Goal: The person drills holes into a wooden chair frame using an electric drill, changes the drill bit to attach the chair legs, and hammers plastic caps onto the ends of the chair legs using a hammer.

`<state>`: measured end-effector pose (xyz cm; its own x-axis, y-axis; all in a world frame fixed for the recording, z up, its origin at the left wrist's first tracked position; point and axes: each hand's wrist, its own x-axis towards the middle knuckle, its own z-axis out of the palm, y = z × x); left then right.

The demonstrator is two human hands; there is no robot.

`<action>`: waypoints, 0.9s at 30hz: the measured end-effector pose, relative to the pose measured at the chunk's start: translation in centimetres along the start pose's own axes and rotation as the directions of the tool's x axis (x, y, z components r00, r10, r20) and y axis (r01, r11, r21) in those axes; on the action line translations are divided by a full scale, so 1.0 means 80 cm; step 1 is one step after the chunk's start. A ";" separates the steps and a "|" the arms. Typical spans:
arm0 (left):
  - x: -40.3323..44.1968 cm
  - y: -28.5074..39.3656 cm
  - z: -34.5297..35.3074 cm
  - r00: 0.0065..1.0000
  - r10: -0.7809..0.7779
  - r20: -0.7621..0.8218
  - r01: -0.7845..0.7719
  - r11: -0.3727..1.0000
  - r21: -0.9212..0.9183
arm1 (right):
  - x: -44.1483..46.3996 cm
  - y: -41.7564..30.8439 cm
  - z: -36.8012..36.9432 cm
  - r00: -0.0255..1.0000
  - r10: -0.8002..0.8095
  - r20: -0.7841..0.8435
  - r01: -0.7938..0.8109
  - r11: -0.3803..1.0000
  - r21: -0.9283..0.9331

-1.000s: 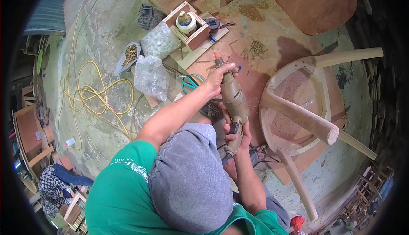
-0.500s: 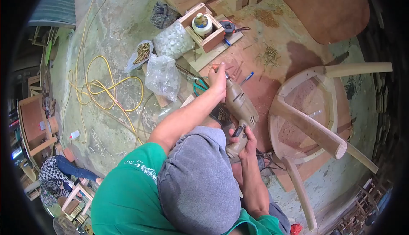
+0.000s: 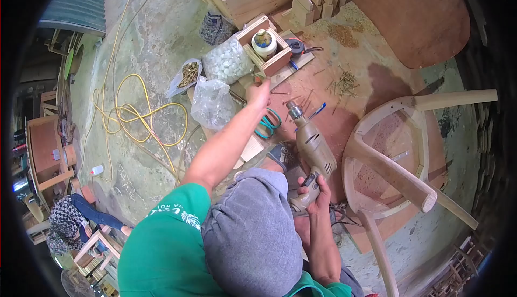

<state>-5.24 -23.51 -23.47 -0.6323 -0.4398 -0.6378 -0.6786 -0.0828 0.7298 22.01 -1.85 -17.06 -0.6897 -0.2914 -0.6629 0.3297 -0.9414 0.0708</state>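
My right hand (image 3: 318, 193) is wrapped round the handle of a brown power drill (image 3: 316, 149), whose bare metal chuck (image 3: 294, 111) points up and to the left. My left hand (image 3: 258, 93) is at the near side of a small wooden box (image 3: 276, 63), its fingers pressed together; what they hold is too small to tell. A white bottle (image 3: 264, 43) stands in the box. Teal-handled scissors (image 3: 269, 124) lie just below my left hand. A blue pen (image 3: 318, 111) and loose screws (image 3: 342, 85) lie on the reddish board (image 3: 344, 115).
An upturned wooden chair frame (image 3: 385, 154) with legs sticking out is at the right. Bags of white plugs (image 3: 226, 61) and screws (image 3: 188, 75) sit left of the box. A yellow cord (image 3: 141, 83) loops across the floor. Another person (image 3: 70, 216) is at the lower left.
My left hand has left the drill's front end and moved up and left to the box. The orange tip at the chuck is gone. My right hand still holds the drill.
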 end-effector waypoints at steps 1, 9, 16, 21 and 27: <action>-0.013 0.017 -0.006 0.998 -0.014 0.054 0.014 1.000 0.003 | -0.003 -0.003 -0.004 1.000 0.015 0.014 -0.015 1.000 0.002; 0.042 -0.018 -0.018 0.813 0.565 -0.138 -0.348 0.663 0.663 | -0.005 -0.007 0.011 0.998 -0.036 0.046 0.033 0.998 0.059; 0.044 -0.011 -0.023 0.890 0.454 0.040 -0.304 0.527 0.794 | -0.003 -0.004 0.019 0.969 0.012 0.246 -0.063 0.977 0.203; 0.027 -0.026 -0.046 0.945 0.317 0.081 -0.284 0.674 0.682 | -0.002 -0.006 0.018 0.967 0.036 0.251 -0.088 0.976 0.201; -0.056 -0.023 -0.048 0.873 0.014 0.488 0.154 0.941 -0.302 | -0.007 -0.006 0.000 0.953 0.059 0.298 -0.131 0.964 0.229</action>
<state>0.33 -24.83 -21.01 -0.7438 0.0515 -0.6664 -0.6227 -0.4156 0.6630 22.24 -1.26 -16.73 -0.8297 -0.3833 -0.4057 0.2604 -0.9088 0.3260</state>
